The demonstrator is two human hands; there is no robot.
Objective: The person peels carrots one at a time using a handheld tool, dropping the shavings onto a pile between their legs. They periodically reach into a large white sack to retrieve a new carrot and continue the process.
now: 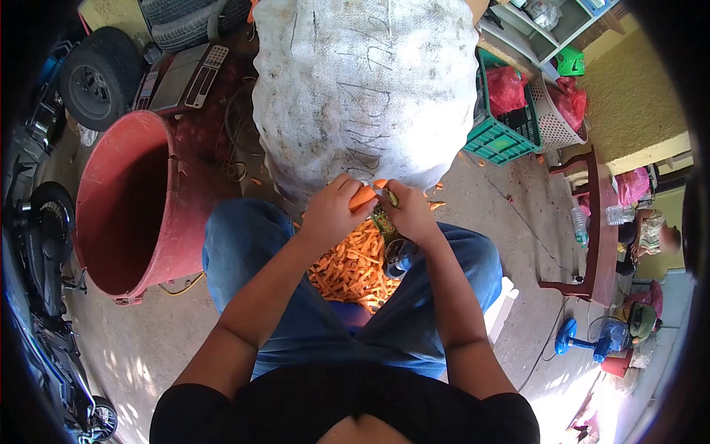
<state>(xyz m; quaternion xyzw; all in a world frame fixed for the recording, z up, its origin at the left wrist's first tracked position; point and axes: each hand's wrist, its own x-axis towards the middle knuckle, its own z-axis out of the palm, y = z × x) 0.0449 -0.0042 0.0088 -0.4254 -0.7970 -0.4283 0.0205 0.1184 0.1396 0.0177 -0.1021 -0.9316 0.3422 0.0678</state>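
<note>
My left hand [330, 211] is wrapped round an orange carrot [362, 197], just in front of a large white woven sack [362, 89] with dark handwriting. Close beside it on the right, my right hand [407, 212] is closed on a small tool [393, 198] with a yellowish-green part; its blade is too small to make out. A short orange piece [380, 183] shows between the hands. Below them, between my knees, lies a heap of cut carrot sticks [355, 259], with a dark object [399, 257] at its right side.
A big red tub [166, 214] stands at the left, near a scale [181, 78] and a wheel [96, 80]. A green crate [503, 137] and a white basket [549, 118] are at the upper right. Farther right are a wooden bench [600, 229], a blue fan [567, 337] and a person [651, 233].
</note>
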